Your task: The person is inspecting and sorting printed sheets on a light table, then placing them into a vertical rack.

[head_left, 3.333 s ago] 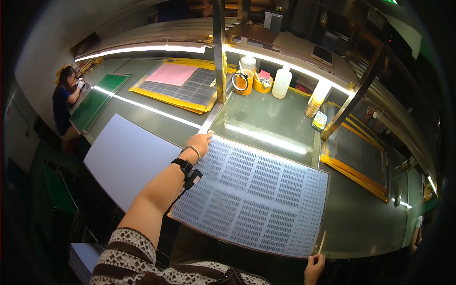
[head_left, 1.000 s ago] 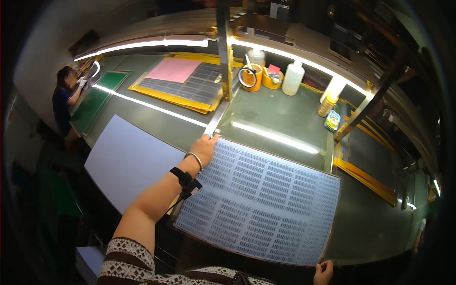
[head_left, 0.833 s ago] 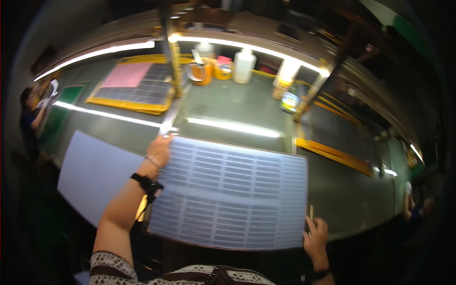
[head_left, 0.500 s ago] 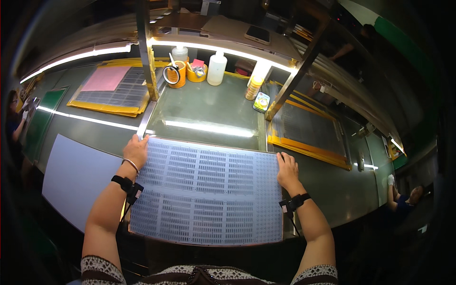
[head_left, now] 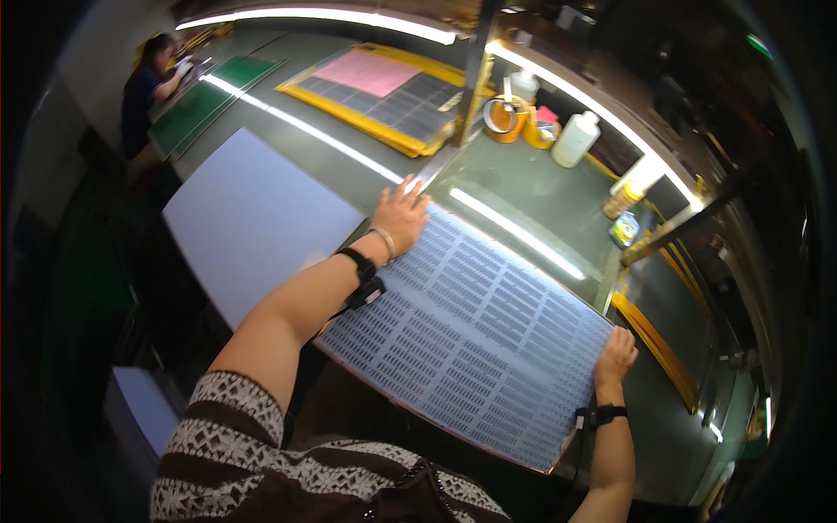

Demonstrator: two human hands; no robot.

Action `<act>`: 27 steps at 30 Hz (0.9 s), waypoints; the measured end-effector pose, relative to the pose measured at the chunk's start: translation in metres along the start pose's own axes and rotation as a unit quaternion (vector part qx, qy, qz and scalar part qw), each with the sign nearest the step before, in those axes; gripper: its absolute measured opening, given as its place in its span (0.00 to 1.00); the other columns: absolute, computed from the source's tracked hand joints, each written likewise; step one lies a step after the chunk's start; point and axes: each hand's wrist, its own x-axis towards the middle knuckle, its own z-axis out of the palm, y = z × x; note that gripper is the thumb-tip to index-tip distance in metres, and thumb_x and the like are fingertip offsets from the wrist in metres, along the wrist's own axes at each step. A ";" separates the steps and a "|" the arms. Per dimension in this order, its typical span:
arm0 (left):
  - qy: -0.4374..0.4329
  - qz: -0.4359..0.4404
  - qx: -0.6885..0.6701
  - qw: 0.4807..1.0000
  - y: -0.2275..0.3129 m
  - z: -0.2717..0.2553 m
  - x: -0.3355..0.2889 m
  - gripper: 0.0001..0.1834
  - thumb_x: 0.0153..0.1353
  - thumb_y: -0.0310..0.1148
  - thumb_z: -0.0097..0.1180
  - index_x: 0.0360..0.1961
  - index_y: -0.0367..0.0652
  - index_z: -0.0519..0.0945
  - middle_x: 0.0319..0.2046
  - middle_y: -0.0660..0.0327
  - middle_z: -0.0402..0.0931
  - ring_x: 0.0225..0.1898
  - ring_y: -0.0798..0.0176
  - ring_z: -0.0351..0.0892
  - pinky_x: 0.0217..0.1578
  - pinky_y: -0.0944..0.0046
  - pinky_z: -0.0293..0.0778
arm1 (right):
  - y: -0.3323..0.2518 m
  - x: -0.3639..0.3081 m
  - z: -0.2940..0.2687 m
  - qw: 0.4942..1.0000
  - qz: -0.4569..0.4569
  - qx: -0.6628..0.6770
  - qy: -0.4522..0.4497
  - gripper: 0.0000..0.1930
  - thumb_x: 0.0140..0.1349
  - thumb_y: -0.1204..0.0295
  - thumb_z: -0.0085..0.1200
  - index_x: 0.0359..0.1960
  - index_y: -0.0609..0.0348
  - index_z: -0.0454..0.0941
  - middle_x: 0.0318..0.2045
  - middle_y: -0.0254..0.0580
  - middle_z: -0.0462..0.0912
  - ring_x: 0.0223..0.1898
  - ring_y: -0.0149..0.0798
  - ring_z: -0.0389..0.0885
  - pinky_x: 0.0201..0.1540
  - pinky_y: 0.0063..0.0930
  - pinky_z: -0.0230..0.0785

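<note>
A large pale-blue panel (head_left: 488,322) with rows of small dark printed marks, probably a circuit board panel, lies over the bench's front edge. My left hand (head_left: 401,220) rests at its far left corner, with the fingers stretched out and spread. On the right edge, near the far corner, the fingers of my right hand (head_left: 617,353) are curled round the panel. Left of it, partly behind my left forearm, lies a plain pale-blue sheet (head_left: 253,218). Both wrists carry black straps with small boxes.
Orange tape rolls (head_left: 506,120), a white bottle (head_left: 575,139) and a yellow-capped container (head_left: 622,199) stand under the lit shelf. Yellow-edged screen frames, one bearing a pink sheet (head_left: 370,72), lie at the far left and right. A person (head_left: 153,91) works beside a green board (head_left: 214,105).
My view has swung left, so the bench appears tilted and the plain sheet shows more fully. My left hand's fingers have spread from the panel's edge. My right hand keeps its place on the right edge.
</note>
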 end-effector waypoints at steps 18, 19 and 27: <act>-0.133 -0.057 -0.031 0.989 -0.002 -0.014 -0.001 0.29 0.67 0.54 0.29 0.67 0.58 0.55 0.69 0.56 0.42 0.71 0.51 0.30 0.65 0.40 0.38 | 0.008 0.004 -0.003 0.994 -0.049 0.086 -0.044 0.14 0.54 0.83 0.41 0.44 0.70 0.68 0.44 0.52 0.69 0.50 0.52 0.66 0.49 0.36 0.64; -0.131 -0.053 -0.036 0.989 -0.001 -0.013 0.001 0.29 0.67 0.54 0.29 0.67 0.58 0.55 0.69 0.56 0.42 0.71 0.51 0.30 0.65 0.40 0.38 | 0.011 0.000 0.001 0.995 -0.034 0.096 -0.007 0.17 0.51 0.86 0.40 0.45 0.71 0.67 0.46 0.54 0.68 0.51 0.54 0.65 0.52 0.36 0.63; -0.018 0.000 0.018 1.000 -0.015 -0.010 0.003 0.25 0.60 0.51 0.46 0.58 0.56 0.70 0.61 0.50 0.61 0.68 0.49 0.46 0.60 0.35 0.47 | 0.010 0.020 -0.005 0.986 -0.109 0.121 -0.025 0.11 0.48 0.82 0.43 0.35 0.65 0.71 0.33 0.50 0.71 0.39 0.50 0.70 0.44 0.39 0.65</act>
